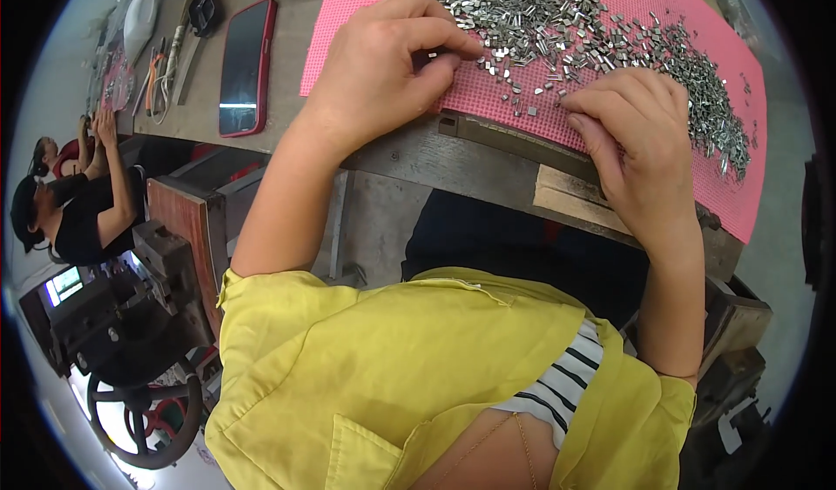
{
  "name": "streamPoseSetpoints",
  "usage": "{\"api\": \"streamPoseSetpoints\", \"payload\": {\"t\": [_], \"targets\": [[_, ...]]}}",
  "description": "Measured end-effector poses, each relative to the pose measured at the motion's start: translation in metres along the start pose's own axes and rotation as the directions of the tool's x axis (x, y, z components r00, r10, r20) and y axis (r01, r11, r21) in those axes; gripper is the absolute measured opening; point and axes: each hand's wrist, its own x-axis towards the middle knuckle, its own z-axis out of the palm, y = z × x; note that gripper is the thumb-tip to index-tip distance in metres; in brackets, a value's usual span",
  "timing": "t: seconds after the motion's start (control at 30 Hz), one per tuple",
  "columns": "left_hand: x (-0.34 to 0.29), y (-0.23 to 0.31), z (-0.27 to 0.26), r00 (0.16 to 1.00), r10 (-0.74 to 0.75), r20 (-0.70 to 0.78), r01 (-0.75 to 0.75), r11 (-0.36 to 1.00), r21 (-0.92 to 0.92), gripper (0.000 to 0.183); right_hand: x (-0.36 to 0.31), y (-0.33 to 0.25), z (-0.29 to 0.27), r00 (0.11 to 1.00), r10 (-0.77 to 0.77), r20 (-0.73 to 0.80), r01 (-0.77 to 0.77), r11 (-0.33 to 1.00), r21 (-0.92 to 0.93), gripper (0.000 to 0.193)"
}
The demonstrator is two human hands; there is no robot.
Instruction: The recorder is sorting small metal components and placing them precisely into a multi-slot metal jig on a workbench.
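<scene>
Small silvery metal pieces point(540, 20) lie heaped and scattered across a pink textured mat point(488, 90) in front of me. My left hand point(383, 63) rests at the mat's near left edge, its fingers curled and the thumb drawn up close to the index finger beside the pile. On the right, my right hand point(640, 133) hovers over the near edge, thumb and index fingertips almost together by a few loose pieces. Whatever either hand may hold is too small or hidden to make out. One square piece point(532, 110) sits apart between the hands.
Left of the mat, a phone in a red case point(246, 68) lies on the worktable point(292, 29), with orange-handled pliers point(155, 81) and a black tray point(205, 11) beyond. A wooden block point(566, 196) juts below the table edge. Another person point(83, 198) works at far left, near a machine handwheel point(144, 412).
</scene>
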Motion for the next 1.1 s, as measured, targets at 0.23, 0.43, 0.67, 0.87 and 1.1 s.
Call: {"api": "streamPoseSetpoints", "payload": {"t": [0.23,0.43,0.67,0.87,1.1], "targets": [[0.031,-0.012,-0.016,0.927,0.294,0.234,-0.308,0.951,0.023,0.017,-0.018,0.005,-0.009,0.999,0.04,0.007,-0.04,0.999,-0.019,0.016],[0.054,-0.014,-0.023,0.748,0.535,0.391,-0.611,0.786,0.092,0.017,-0.026,0.006,-0.011,0.997,0.074,-0.001,-0.074,0.997,-0.008,0.016],[0.041,-0.012,-0.016,0.7,0.571,0.428,-0.705,0.647,0.29,0.02,-0.019,0.003,-0.003,0.998,0.06,-0.035,-0.06,0.998,0.001,0.013],[0.013,0.024,-0.026,0.841,0.261,0.474,-0.455,0.814,0.36,0.018,-0.006,0.004,0.013,0.999,-0.045,-0.019,0.044,0.996,-0.073,0.013],[0.006,0.023,-0.016,0.963,-0.063,0.26,0.047,0.997,0.066,0.007,0.009,-0.002,0.028,0.998,-0.058,0.002,0.057,0.988,-0.14,0.009]]}}
